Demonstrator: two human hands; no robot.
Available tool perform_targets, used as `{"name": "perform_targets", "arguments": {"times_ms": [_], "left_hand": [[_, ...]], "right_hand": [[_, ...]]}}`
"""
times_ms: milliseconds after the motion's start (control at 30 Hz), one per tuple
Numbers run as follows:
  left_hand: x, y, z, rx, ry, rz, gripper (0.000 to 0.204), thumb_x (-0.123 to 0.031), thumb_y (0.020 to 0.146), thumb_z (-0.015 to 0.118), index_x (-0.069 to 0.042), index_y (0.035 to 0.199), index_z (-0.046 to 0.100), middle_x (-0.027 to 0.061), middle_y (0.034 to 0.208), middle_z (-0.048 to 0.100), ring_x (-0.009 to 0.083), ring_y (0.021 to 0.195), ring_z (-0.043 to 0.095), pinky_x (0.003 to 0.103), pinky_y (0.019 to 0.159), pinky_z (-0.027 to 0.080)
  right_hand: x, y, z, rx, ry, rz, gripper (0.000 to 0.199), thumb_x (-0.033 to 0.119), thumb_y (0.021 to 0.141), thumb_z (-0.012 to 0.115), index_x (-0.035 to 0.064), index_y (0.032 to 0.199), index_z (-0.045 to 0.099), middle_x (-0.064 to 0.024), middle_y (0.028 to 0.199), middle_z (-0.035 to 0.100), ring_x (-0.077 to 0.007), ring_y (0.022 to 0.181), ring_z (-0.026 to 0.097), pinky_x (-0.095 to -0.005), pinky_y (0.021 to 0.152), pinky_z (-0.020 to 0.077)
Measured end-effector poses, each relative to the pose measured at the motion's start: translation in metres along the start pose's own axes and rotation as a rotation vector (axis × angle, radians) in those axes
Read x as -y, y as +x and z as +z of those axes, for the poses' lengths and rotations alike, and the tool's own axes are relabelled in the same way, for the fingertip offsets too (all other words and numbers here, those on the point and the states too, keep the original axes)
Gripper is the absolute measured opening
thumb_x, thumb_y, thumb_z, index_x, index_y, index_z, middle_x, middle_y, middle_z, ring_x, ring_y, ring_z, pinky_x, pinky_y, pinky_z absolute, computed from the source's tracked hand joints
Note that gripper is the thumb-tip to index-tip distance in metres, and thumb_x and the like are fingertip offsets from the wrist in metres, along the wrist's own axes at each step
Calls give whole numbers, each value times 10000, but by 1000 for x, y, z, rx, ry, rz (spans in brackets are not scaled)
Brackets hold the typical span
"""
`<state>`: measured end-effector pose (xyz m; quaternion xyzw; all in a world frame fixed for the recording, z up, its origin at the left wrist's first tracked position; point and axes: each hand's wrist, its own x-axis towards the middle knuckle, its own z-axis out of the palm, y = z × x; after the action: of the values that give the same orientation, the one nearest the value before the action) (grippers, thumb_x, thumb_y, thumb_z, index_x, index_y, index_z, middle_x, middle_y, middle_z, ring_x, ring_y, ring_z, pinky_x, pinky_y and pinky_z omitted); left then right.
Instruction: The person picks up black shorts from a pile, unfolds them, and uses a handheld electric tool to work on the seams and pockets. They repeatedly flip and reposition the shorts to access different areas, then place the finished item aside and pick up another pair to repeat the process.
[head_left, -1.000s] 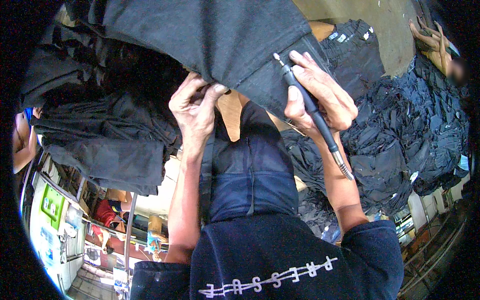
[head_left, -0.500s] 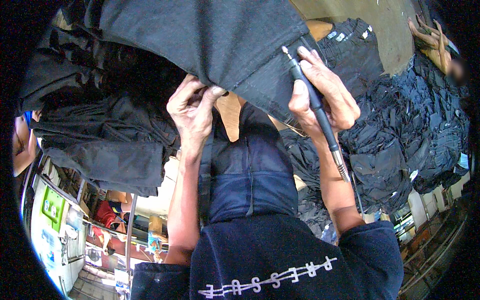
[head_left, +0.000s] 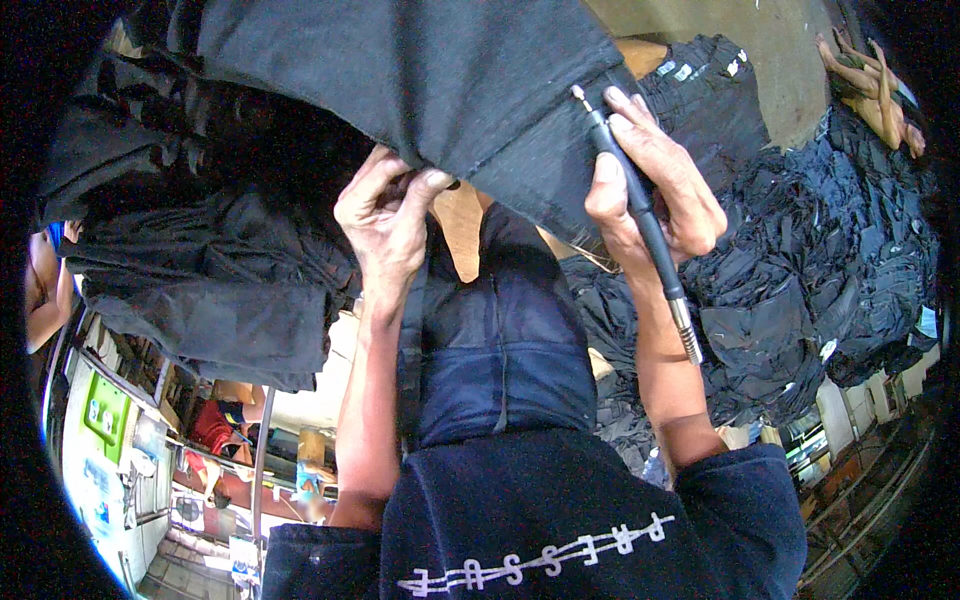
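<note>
A dark denim garment (head_left: 480, 75) is spread in front of me over a wooden board (head_left: 458, 235), whose narrow end shows below the cloth. My left hand (head_left: 388, 215) pinches the garment's near edge between thumb and fingers. In my right hand (head_left: 655, 185) is a pen-shaped rotary grinder (head_left: 640, 205), dark in the body, with a small pale tip pointing away from me and a metal spring at its near end. The tip lies close to a seam on the garment's right part; whether it touches the cloth I cannot tell.
Dark garments (head_left: 210, 300) hang in a heap at the left. A large pile of dark garments (head_left: 800, 260) fills the right side, with a folded stack (head_left: 705, 85) beyond my right hand. Another person (head_left: 870, 90) is at the far right; more people are at the lower left.
My right hand and the grinder have shifted slightly to the right, the tip moving slightly up and right along the cloth. My left hand keeps its pinch in nearly the same place.
</note>
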<state>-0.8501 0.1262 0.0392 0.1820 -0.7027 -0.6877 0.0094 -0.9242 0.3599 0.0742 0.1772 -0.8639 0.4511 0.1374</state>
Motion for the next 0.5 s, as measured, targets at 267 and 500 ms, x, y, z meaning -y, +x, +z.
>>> {"name": "perform_targets", "arguments": {"times_ms": [267, 500], "left_hand": [[3, -1, 1, -7, -35, 2, 108, 95, 891, 807, 82, 976, 743, 50, 954, 693, 99, 817, 678, 233, 722, 527], [4, -1, 0, -16, 7, 8, 116, 82, 878, 823, 71, 962, 744, 20, 916, 666, 64, 775, 606, 214, 678, 463]], "right_hand": [[4, 1, -5, 100, 37, -19, 247, 44, 891, 729, -100, 1091, 757, -292, 1091, 781, -395, 1093, 780, -527, 1022, 602], [5, 1, 2, 76, 84, -71, 272, -2, 770, 749, -58, 1034, 782, -206, 942, 791, -372, 984, 809, -507, 950, 650]]}}
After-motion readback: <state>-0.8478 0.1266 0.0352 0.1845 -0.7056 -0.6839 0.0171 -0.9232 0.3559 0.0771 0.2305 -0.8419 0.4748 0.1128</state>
